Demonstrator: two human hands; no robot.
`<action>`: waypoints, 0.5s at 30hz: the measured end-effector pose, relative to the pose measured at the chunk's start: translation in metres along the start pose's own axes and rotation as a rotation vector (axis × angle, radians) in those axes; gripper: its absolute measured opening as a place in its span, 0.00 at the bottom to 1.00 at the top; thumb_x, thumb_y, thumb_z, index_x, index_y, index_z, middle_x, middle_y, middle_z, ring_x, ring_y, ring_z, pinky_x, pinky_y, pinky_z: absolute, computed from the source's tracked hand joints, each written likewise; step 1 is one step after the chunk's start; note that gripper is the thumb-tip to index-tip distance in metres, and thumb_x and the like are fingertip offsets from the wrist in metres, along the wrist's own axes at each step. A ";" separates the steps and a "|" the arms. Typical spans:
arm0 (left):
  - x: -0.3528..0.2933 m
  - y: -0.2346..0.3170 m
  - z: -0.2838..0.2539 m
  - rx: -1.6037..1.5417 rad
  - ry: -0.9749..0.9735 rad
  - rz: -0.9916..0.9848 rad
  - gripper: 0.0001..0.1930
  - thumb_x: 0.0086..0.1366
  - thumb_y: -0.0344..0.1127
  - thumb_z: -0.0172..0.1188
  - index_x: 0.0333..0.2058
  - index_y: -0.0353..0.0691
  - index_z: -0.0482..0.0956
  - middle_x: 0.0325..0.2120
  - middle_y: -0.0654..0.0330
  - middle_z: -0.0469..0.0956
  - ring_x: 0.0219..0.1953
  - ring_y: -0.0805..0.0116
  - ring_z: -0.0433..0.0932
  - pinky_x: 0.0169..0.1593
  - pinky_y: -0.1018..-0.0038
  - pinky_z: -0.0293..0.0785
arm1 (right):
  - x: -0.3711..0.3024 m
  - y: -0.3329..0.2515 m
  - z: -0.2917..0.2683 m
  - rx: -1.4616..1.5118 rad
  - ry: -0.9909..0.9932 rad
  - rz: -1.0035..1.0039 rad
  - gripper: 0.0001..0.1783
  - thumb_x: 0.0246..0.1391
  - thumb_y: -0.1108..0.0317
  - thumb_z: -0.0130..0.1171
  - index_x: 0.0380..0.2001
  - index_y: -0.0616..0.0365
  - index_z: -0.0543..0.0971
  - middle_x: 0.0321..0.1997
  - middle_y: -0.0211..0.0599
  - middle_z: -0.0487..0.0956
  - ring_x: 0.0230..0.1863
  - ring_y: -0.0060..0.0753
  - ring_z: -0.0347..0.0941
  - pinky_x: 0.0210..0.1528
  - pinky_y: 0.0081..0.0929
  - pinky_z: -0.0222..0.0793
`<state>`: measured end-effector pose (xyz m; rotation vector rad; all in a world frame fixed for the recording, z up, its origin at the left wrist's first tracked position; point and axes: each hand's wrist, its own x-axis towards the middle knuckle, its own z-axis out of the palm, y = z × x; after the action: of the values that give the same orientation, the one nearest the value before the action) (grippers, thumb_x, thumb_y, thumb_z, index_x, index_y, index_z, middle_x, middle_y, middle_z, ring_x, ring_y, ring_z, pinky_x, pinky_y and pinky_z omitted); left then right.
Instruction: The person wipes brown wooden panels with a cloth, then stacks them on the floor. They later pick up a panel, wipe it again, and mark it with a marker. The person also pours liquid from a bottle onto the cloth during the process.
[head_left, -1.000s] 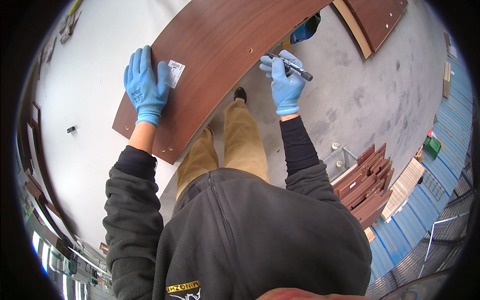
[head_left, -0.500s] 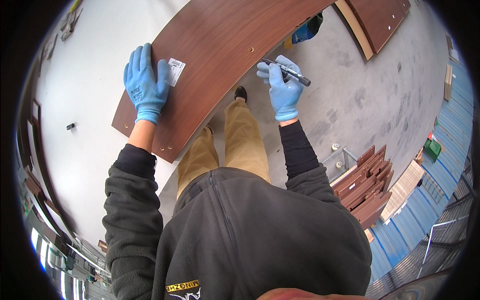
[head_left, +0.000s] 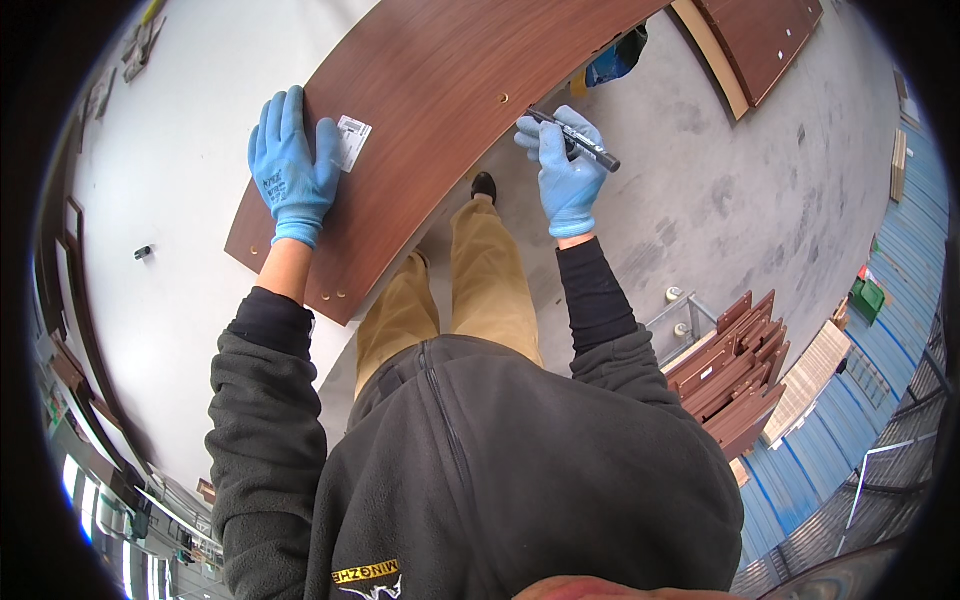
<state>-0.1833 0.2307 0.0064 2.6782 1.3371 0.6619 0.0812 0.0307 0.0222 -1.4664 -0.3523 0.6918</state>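
A long reddish-brown wood-grain panel point(head_left: 430, 120) lies across the white work surface in front of me. My left hand point(head_left: 293, 165), in a light-blue coated glove, rests flat on its left part with the fingers stretched out. Beside that thumb a white printed label point(head_left: 352, 143) sits on the panel. My right hand point(head_left: 570, 170), gloved the same way, is closed on a black marker pen point(head_left: 590, 150), whose tip points up and left at the panel's near edge. Whether the tip touches the edge I cannot tell. Round holes show in the panel near its edges.
Another brown panel point(head_left: 765, 45) lies at the far right. To the lower right, several brown boards point(head_left: 728, 370) are stacked on a wheeled metal cart. A small black object point(head_left: 142, 252) lies on the white surface at left. A blue bag point(head_left: 615, 60) shows beyond the panel's edge.
My right hand has shifted the marker pen slightly, bringing its tip up to the panel's near edge. My left hand and the panel have stayed in place.
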 end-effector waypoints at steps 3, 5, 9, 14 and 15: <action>0.000 0.000 0.000 0.004 0.016 0.011 0.31 0.70 0.48 0.62 0.66 0.36 0.76 0.62 0.45 0.79 0.65 0.46 0.75 0.68 0.54 0.68 | -0.005 0.000 0.002 0.015 0.004 0.010 0.15 0.69 0.78 0.58 0.55 0.71 0.72 0.43 0.54 0.89 0.42 0.37 0.90 0.48 0.34 0.90; 0.001 0.001 0.000 0.000 0.019 0.015 0.31 0.70 0.47 0.63 0.66 0.36 0.75 0.62 0.45 0.79 0.64 0.46 0.76 0.68 0.54 0.68 | -0.009 0.000 0.003 0.004 -0.003 0.028 0.15 0.68 0.78 0.58 0.55 0.71 0.72 0.42 0.53 0.89 0.42 0.37 0.90 0.47 0.33 0.90; 0.000 0.000 -0.001 -0.012 0.001 0.000 0.31 0.70 0.47 0.62 0.67 0.36 0.75 0.62 0.45 0.78 0.66 0.46 0.75 0.68 0.53 0.67 | -0.011 -0.001 0.005 -0.034 -0.025 0.013 0.16 0.71 0.73 0.59 0.57 0.67 0.72 0.44 0.53 0.90 0.40 0.38 0.90 0.42 0.30 0.86; -0.001 -0.001 0.001 0.012 0.006 0.005 0.31 0.71 0.48 0.62 0.67 0.36 0.75 0.63 0.45 0.78 0.67 0.46 0.74 0.69 0.53 0.67 | -0.004 0.001 0.005 0.018 0.046 -0.023 0.14 0.69 0.77 0.57 0.55 0.71 0.73 0.43 0.53 0.88 0.42 0.37 0.89 0.47 0.34 0.90; -0.001 -0.001 0.001 0.011 0.004 0.003 0.32 0.71 0.48 0.62 0.68 0.36 0.75 0.63 0.45 0.78 0.67 0.46 0.74 0.69 0.53 0.66 | -0.003 0.001 0.004 0.022 0.041 -0.020 0.14 0.70 0.77 0.58 0.55 0.71 0.73 0.43 0.53 0.88 0.42 0.37 0.89 0.47 0.35 0.90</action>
<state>-0.1847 0.2305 0.0049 2.6896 1.3421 0.6624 0.0757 0.0321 0.0225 -1.4523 -0.3266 0.6462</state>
